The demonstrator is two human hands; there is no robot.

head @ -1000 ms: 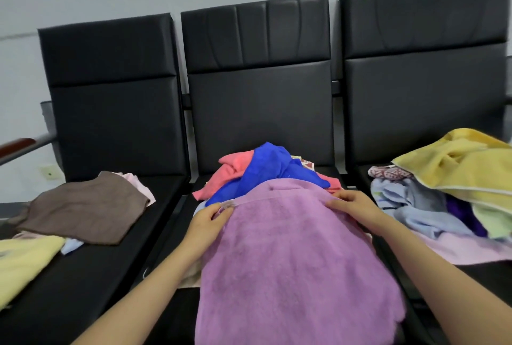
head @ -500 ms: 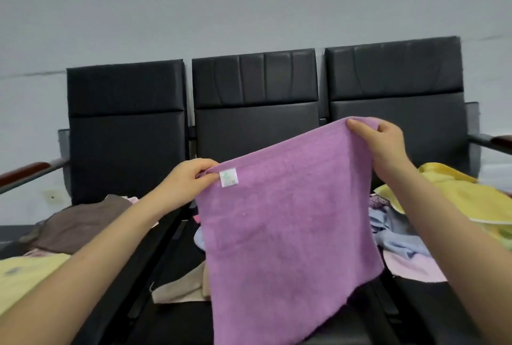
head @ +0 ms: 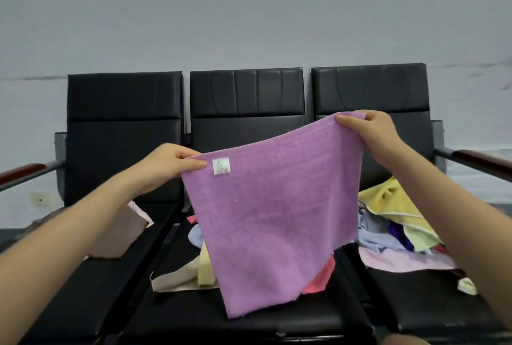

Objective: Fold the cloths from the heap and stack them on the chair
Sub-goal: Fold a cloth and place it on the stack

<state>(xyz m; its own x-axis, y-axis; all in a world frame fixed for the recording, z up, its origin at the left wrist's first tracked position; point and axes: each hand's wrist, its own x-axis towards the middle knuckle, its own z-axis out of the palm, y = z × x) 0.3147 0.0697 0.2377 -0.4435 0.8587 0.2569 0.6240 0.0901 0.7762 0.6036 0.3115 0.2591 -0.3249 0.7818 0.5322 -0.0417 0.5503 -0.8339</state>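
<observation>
Progress looks partial: a purple cloth (head: 266, 222) is held up in the air in front of the middle chair (head: 246, 314), and it is not yet folded. The left hand (head: 169, 167) pinches its upper left corner, just beside a small white label (head: 221, 166); the right hand (head: 368, 134) pinches the upper right corner, a little higher, so the top edge slopes. Each grip is closed on the cloth and the cloth hangs flat and open between them.

On the left chair (head: 91, 297) lies a brown cloth (head: 122, 236) that appears folded, with a pale pink one under it, so I judge that some pieces are already done and stacked there. Much is still left. Behind the purple cloth, on the middle chair, loose pieces are visible: beige, pale yellow, light blue and coral. On the right chair (head: 432, 306) sits a bigger heap (head: 393, 228) of yellow, blue, green and pink cloths, all unfolded.

My estimate is that the task is in an early or middle stage, and the present cloth needs its first fold.
</observation>
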